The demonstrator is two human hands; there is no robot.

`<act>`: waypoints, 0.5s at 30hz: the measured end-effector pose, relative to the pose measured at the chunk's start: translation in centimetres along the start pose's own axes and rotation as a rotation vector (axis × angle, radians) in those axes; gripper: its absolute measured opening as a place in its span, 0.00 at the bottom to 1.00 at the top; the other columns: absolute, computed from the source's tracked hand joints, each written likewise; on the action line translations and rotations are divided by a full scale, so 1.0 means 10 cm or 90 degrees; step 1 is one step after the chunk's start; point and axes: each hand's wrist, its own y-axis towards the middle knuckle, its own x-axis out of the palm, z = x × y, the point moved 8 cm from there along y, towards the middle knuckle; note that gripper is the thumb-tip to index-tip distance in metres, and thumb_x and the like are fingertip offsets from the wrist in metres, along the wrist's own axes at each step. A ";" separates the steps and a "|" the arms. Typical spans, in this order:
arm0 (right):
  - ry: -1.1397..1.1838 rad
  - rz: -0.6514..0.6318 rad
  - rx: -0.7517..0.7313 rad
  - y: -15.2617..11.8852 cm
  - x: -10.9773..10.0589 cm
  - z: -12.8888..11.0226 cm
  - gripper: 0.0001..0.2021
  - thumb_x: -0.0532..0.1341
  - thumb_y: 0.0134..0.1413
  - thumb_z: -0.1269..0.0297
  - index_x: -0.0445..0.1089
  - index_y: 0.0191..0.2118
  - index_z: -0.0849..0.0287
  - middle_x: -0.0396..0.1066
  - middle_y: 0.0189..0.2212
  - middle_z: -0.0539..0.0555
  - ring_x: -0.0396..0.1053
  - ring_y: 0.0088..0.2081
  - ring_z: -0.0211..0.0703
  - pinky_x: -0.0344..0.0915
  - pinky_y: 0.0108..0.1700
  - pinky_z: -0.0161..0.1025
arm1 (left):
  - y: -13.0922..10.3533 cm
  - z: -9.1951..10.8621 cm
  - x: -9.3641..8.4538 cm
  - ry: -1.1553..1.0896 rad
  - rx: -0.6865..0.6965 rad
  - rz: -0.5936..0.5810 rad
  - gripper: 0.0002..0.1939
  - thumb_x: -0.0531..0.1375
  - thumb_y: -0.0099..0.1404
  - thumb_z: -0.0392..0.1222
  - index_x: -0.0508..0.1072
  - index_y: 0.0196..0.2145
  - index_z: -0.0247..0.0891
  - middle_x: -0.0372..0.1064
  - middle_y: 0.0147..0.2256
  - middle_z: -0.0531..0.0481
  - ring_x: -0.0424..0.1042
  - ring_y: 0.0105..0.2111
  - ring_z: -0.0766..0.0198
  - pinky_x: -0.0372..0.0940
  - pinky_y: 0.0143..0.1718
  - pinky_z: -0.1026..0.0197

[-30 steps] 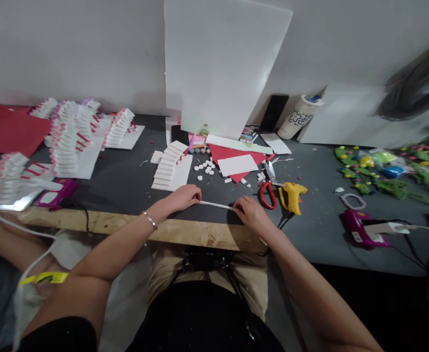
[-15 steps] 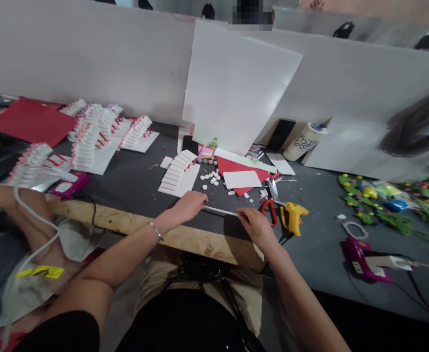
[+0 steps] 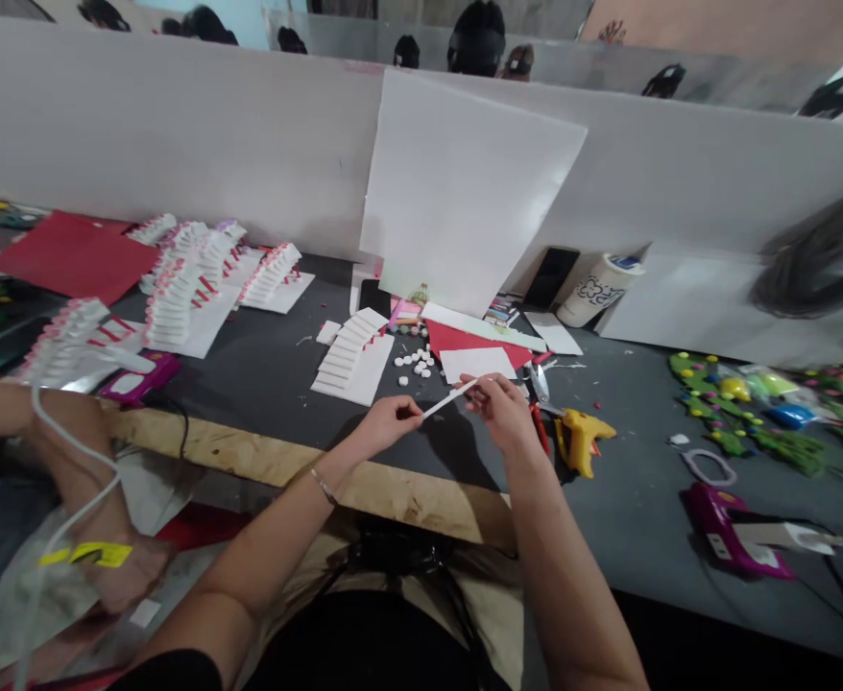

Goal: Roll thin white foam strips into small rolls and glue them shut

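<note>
A thin white strip (image 3: 448, 398) is stretched between my two hands above the dark tabletop. My left hand (image 3: 391, 422) pinches its lower end. At the upper end, my right hand (image 3: 497, 408) has its fingers closed on the strip. Just beyond my left hand lies a small curved staircase of white steps (image 3: 349, 347) on a white base card. Small white round pieces (image 3: 414, 362) are scattered behind the strip. Past my right hand are a white card (image 3: 476, 364) on red sheet material, red-handled scissors (image 3: 540, 422) and a yellow glue gun (image 3: 584, 440).
Several finished-looking staircase models (image 3: 177, 288) stand at the left, near a purple power strip (image 3: 140, 377). Another person's arm (image 3: 83, 461) rests there. A white board (image 3: 469, 192), a paper cup (image 3: 598, 288) and a phone (image 3: 552, 276) stand behind. Another purple power strip (image 3: 734, 533) sits at right.
My right hand has risen and moved away from me, so the strip now slants upward to the right. My left hand has shifted slightly right. The view has tilted up a little.
</note>
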 end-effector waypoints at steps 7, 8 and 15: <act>0.129 0.040 0.018 0.05 0.20 0.09 0.11 0.69 0.45 0.61 0.65 0.27 0.56 0.76 0.24 0.50 0.76 0.27 0.40 0.70 0.23 0.31 | 0.03 -0.05 0.08 -0.123 -0.008 0.030 0.10 0.65 0.51 0.44 0.71 0.24 0.35 0.68 0.23 0.55 0.63 0.25 0.68 0.56 0.31 0.64; 0.133 0.046 0.012 0.07 0.20 0.09 0.12 0.69 0.46 0.61 0.64 0.28 0.56 0.76 0.25 0.50 0.76 0.27 0.39 0.68 0.21 0.30 | 0.04 -0.06 0.08 -0.132 -0.012 0.032 0.09 0.65 0.51 0.44 0.72 0.24 0.35 0.68 0.24 0.55 0.63 0.25 0.68 0.56 0.31 0.64; 0.171 0.111 -0.025 0.16 0.11 0.19 0.15 0.69 0.49 0.64 0.59 0.30 0.55 0.78 0.29 0.50 0.77 0.30 0.38 0.64 0.21 0.26 | 0.07 -0.05 0.07 -0.105 0.001 0.039 0.06 0.64 0.52 0.41 0.73 0.26 0.36 0.69 0.25 0.54 0.64 0.27 0.67 0.58 0.33 0.64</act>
